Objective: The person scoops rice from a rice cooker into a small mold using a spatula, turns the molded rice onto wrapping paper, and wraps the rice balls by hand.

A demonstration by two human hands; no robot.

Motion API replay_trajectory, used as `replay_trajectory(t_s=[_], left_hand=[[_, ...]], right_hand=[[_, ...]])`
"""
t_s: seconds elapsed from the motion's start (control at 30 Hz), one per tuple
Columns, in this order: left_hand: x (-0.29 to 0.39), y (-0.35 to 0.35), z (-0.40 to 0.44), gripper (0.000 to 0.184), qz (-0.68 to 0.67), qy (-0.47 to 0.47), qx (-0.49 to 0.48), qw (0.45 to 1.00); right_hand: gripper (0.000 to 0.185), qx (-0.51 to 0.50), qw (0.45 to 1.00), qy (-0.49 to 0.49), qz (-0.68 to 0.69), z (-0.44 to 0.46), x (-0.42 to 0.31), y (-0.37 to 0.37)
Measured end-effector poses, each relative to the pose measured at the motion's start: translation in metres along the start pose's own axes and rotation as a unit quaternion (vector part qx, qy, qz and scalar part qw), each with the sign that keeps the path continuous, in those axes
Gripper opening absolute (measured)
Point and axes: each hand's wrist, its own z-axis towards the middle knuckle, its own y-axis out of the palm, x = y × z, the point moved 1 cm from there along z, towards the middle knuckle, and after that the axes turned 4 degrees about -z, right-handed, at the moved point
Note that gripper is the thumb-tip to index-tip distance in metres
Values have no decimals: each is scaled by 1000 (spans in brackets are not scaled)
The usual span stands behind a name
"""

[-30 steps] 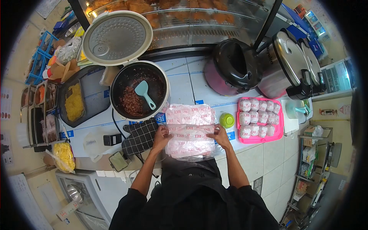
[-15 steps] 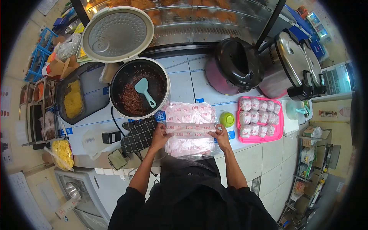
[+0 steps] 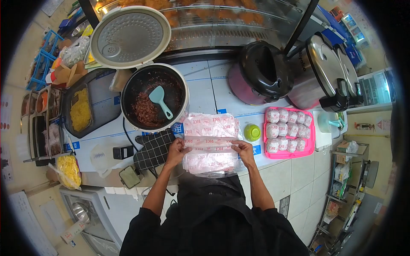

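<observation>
Thin wrapping paper (image 3: pixel 209 164) with red "RICE" print lies in a stack on the counter in front of me. A folded band of the wrapping paper runs across its middle. My left hand (image 3: pixel 176 151) is closed on the left end of this band, thumb and fingers pinching it. At the right end, my right hand (image 3: pixel 244 152) pinches the same band. Whatever may be inside the fold is hidden. A small lime-green cup (image 3: pixel 252 132) stands just beyond my right hand. Beside my left hand lies a black checked oven mitt (image 3: pixel 153 149).
An open rice cooker (image 3: pixel 184 100) holds dark reddish rice and a pale green spatula (image 3: pixel 159 101). On the right, a pink tray (image 3: pixel 312 147) carries several wrapped rolls (image 3: pixel 283 129). Closed cookers (image 3: pixel 260 74) stand at the back. A dark tray (image 3: pixel 104 109) with yellow food sits left.
The fingers of my right hand have shifted slightly inward along the band. My left hand and the paper stay in nearly the same place.
</observation>
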Motion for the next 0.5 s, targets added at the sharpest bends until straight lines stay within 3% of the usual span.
replay_trajectory(t_s=[0.1, 0.27, 0.5], left_hand=[[4, 2, -1, 37, 46, 6, 19, 999], [26, 6, -5, 34, 150, 22, 21, 988], [30, 2, 1, 37, 207, -5, -20, 978]], right_hand=[[18, 12, 999, -31, 26, 9, 23, 0], [22, -19, 990, -83, -114, 15, 32, -7], [27, -31, 984, -23, -171, 7, 2, -3]])
